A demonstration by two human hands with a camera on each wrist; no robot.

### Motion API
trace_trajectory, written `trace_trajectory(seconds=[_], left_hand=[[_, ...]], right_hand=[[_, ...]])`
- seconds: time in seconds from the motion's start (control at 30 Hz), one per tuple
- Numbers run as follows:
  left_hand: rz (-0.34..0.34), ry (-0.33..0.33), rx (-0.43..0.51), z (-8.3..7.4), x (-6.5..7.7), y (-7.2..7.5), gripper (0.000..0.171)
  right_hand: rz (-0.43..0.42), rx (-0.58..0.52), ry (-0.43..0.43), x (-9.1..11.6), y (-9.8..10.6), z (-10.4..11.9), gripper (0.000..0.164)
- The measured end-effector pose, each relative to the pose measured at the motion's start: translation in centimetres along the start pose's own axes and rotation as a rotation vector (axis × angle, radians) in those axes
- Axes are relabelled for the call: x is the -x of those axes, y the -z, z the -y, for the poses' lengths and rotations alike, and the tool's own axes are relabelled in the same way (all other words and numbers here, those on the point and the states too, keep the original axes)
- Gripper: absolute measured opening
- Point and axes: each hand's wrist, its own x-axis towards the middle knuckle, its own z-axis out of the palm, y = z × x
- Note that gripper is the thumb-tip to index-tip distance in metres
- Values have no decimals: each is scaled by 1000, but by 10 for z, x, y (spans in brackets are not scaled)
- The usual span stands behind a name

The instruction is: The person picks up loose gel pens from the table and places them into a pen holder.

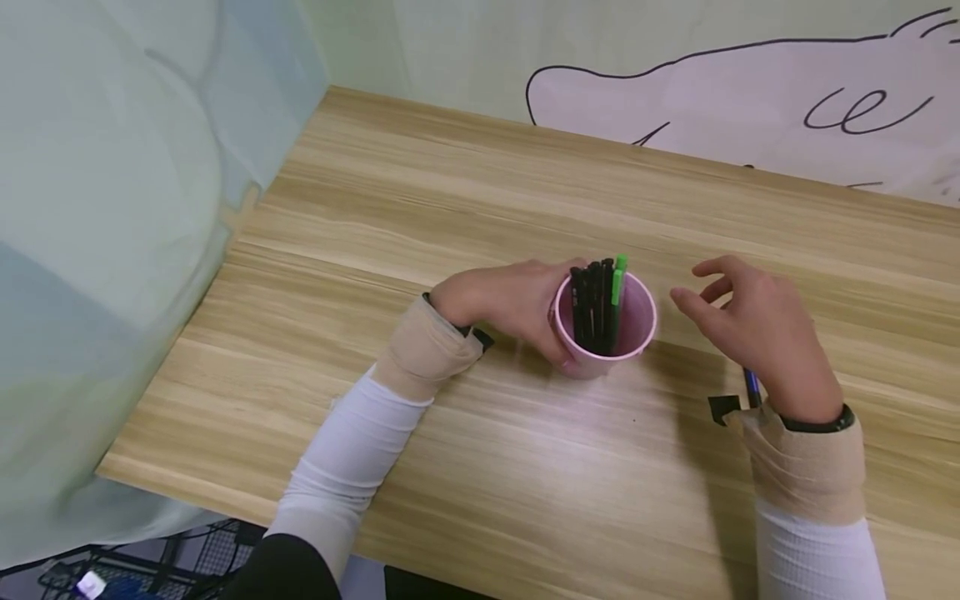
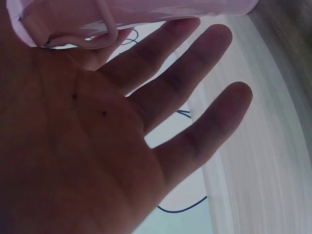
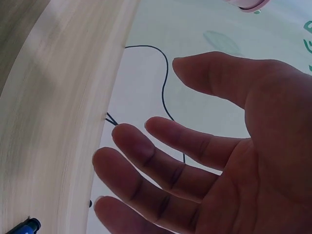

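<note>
In the head view a pink cup (image 1: pixel 637 321) stands near the middle of the wooden table. Several black pens (image 1: pixel 592 308) and one with a green clip (image 1: pixel 618 283) lean inside it. My left hand (image 1: pixel 521 304) grips the cup from its left side, thumb toward the near side. A thin pink loop (image 2: pixel 109 27) shows on the cup's side in the left wrist view. To the right of the cup, my right hand (image 1: pixel 765 333) hovers with fingers loosely bent and nothing between them. A blue marker (image 1: pixel 752 387) lies under the right wrist, partly hidden.
The wooden table (image 1: pixel 450 208) reaches back to a wall (image 1: pixel 450 50) printed with line drawings. A pale curtain-like cloth (image 1: pixel 112 250) hangs along its left edge. Black wire racks (image 1: pixel 172 554) stand below the front left edge.
</note>
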Motion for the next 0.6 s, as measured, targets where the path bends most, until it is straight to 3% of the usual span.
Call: trace_trajectory(seconds=[0.23, 0.6], left_hand=[[-1, -11, -1, 1, 2, 1, 97], [-28, -10, 97, -1, 8, 6, 96]], right_hand=[[20, 9, -13, -1, 0, 1, 63], [43, 20, -41, -1, 1, 1, 66]])
